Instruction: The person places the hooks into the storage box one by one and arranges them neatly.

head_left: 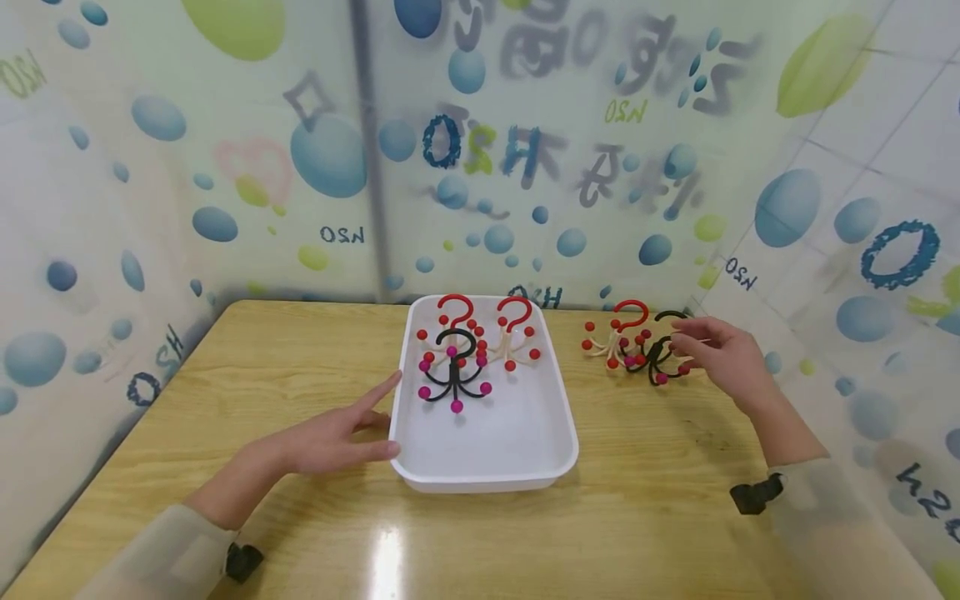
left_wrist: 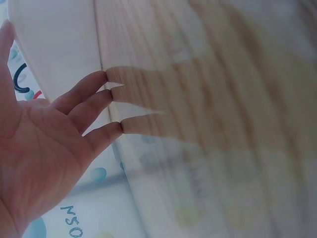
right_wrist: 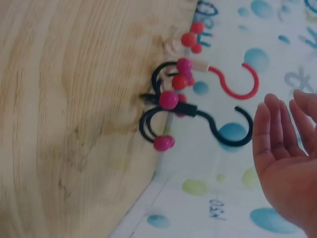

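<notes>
A white plastic tray (head_left: 517, 479) holds a black claw-shaped hanger (head_left: 453, 372) with magenta ball tips. Behind it in the tray stand two beige claw hangers (head_left: 508, 340) with red hooks and red balls, one partly hidden by the black one. My left hand (head_left: 330, 440) rests against the tray's left side, thumb and index finger spread along the rim. To the right of the tray, another black hanger (head_left: 656, 353) stands on the table beside a beige, red-hooked hanger (head_left: 615, 345). Close to this black hanger's hook hovers my right hand (head_left: 716, 358), fingers loosely extended, nothing in its grasp.
The wooden table (head_left: 300, 358) meets a patterned curtain (head_left: 480, 192) along the back, with similar sheeting at left and right. Both table hangers stand near the back right edge, their arms overlapping in the head view. Dark straps circle both sleeves.
</notes>
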Tool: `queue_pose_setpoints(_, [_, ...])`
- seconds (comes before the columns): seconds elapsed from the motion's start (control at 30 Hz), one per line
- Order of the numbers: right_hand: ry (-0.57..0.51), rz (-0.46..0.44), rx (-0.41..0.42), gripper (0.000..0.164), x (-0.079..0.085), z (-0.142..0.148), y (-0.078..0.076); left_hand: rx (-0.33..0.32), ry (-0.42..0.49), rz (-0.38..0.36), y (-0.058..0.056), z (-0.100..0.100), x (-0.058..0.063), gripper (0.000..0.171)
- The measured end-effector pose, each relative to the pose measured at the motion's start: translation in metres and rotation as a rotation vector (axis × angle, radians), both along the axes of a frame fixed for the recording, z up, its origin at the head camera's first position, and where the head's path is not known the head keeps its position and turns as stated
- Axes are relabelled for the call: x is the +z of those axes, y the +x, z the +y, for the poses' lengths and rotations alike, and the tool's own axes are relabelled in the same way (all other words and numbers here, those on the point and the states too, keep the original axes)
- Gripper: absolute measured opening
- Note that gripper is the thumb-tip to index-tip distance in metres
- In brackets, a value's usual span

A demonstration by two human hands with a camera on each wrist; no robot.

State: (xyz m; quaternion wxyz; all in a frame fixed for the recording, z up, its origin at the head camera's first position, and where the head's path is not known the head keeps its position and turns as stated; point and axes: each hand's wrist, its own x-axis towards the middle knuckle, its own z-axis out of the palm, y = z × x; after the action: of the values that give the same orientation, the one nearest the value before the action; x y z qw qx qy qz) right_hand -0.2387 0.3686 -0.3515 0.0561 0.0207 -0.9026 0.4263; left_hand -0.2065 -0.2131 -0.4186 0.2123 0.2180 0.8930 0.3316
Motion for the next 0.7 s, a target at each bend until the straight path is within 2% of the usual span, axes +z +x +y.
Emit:
queue_pose_setpoints(0.33, [-0.071,0.035,-0.111,0.055,-0.02,0.032,-0.021,-0.011,0.026,0.001,0.0,-0.001,-0.001,0.105])
queue_pose_setpoints(0.7, [-0.144,0.023,-0.107,0.064,-0.033,0.038,-0.038,-0.003,0.016,-0.006,0.0,-0.001,-0.002,0.104])
